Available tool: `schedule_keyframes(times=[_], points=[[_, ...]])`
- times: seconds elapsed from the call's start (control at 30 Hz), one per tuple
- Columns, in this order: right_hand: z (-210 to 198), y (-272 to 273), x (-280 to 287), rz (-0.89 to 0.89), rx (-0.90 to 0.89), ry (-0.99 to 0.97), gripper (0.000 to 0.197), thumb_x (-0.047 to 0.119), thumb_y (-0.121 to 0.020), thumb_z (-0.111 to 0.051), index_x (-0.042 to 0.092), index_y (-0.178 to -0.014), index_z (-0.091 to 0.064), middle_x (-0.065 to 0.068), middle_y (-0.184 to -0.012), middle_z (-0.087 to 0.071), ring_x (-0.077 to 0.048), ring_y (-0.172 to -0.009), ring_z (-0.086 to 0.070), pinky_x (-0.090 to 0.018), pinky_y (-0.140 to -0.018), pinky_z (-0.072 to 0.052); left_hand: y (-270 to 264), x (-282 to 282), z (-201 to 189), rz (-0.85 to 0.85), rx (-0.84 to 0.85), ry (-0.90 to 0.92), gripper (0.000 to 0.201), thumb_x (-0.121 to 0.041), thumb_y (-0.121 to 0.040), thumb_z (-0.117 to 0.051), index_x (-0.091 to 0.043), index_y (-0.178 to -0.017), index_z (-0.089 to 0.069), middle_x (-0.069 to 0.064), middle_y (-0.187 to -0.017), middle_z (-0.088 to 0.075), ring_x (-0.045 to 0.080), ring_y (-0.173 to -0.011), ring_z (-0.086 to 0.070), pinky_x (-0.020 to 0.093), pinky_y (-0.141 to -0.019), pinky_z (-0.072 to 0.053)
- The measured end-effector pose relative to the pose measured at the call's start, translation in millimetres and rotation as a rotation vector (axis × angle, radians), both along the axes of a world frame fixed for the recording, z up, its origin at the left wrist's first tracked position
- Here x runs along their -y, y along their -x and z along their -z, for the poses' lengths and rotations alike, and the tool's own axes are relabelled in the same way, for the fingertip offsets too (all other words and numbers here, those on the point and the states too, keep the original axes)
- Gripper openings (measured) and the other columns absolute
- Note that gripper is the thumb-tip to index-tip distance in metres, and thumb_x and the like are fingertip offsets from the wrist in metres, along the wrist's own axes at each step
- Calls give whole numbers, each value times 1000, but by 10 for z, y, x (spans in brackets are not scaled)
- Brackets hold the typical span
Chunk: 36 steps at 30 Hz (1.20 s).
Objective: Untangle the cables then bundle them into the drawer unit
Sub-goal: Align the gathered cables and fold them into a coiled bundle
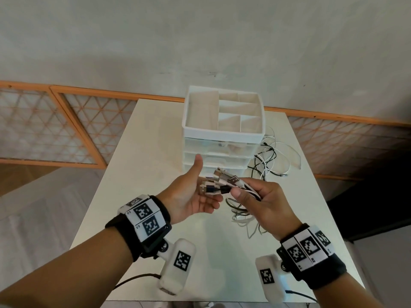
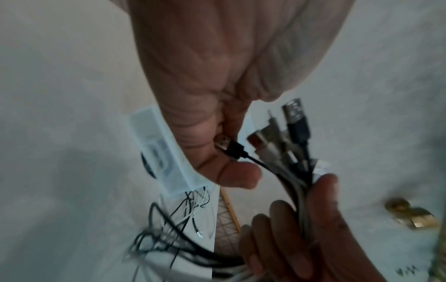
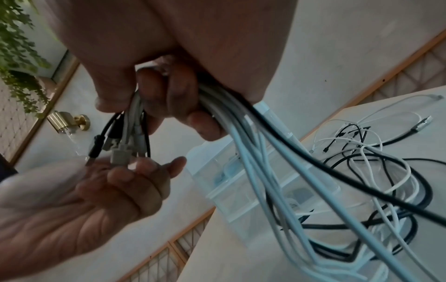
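My right hand (image 1: 255,196) grips a bundle of black and white cables (image 3: 253,143) just behind their plug ends (image 1: 219,181), held above the table in front of the drawer unit (image 1: 224,130). The left hand (image 1: 189,194) is open, palm turned toward the plugs with the thumb up; the plug tips touch its fingers (image 3: 135,171). In the left wrist view a black USB plug (image 2: 226,145) lies against those fingers. The cables hang down from the right hand (image 3: 169,85) in loops (image 1: 242,216) onto the table. The unit's translucent drawers look closed.
More loose black and white cables (image 1: 271,161) lie tangled on the white table (image 1: 144,152) to the right of the unit. The unit's top tray (image 1: 200,112) has open compartments. Wooden lattice panels (image 1: 44,125) stand behind, with a brass knob (image 3: 70,120) nearby.
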State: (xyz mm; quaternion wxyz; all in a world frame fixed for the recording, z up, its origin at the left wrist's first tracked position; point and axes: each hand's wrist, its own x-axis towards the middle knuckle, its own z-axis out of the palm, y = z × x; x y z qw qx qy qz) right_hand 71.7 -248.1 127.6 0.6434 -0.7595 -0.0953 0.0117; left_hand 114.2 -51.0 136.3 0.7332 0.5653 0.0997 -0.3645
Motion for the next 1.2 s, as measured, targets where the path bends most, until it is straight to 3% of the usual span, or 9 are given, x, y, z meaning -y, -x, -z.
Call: schedule_keyframes(times=[0.2,0.37,0.5,0.57,0.7,0.77,0.93,1.03,1.2], points=[[19,8,-42,-58,-52,76,22,30,-87,-65,23,-103,-77,7,-54,-48,-8,-50,-46,-16,-52,-42,-40,80,-122,75,324,-226,90,-75,-90,-27,1,-96,-74,19,-80,-70,25,-66,-59,32,-58,-49],[83,-28,-74,-58,-37,-4,34,24,-95,-65,18,-127,-68,11,-57,-41,-9,-51,-34,-19,-50,-34,-8,111,-150,2,212,-80,66,-67,-91,-41,-8,-91,-71,14,-78,-70,25,-61,-62,27,-50,-50],[123,-47,-103,-61,-44,-28,30,20,-92,-59,25,-116,-75,0,-57,-38,-14,-52,-33,-22,-50,-31,-19,95,-92,-113,177,-84,60,-58,-93,-50,-1,-94,-71,18,-77,-73,24,-55,-64,25,-49,-52],[139,-71,-113,-71,-55,2,29,24,-93,-59,32,-116,-74,-1,-58,-43,-12,-53,-38,-21,-52,-33,-30,84,-83,-169,189,-110,62,-57,-94,-50,2,-95,-70,17,-73,-72,22,-52,-63,23,-46,-49],[157,-72,-167,-183,-72,140,40,42,-97,-56,39,-137,-57,7,-62,-50,-15,-60,-46,-25,-59,-39,10,88,-84,-132,219,-143,78,-69,-93,-35,0,-93,-71,12,-67,-66,22,-51,-56,26,-45,-42],[139,-61,-208,-199,-72,171,41,32,-102,-54,40,-142,-51,8,-63,-55,-14,-60,-48,-25,-61,-44,18,118,-75,-74,292,-216,81,-69,-94,-33,2,-92,-72,14,-69,-68,27,-58,-62,27,-46,-46],[34,-73,-316,-168,-3,237,38,25,-104,-51,38,-139,-53,17,-61,-60,-7,-55,-45,-18,-61,-43,-17,157,-26,-211,352,-284,48,-49,-99,-44,-8,-92,-66,10,-65,-65,27,-53,-58,29,-46,-44],[53,-80,-343,-126,10,167,28,24,-101,-58,28,-127,-65,10,-72,-68,-7,-60,-54,-20,-64,-46,-21,145,-10,-276,379,-275,26,-31,-100,-44,-13,-98,-63,11,-69,-61,24,-51,-56,27,-43,-43],[91,-84,-339,-50,72,250,16,24,-100,-59,27,-115,-64,16,-69,-68,-5,-59,-59,-18,-63,-46,-8,165,22,-249,463,-406,65,-58,-99,-36,-2,-82,-62,12,-61,-69,28,-48,-62,39,-60,-56]])
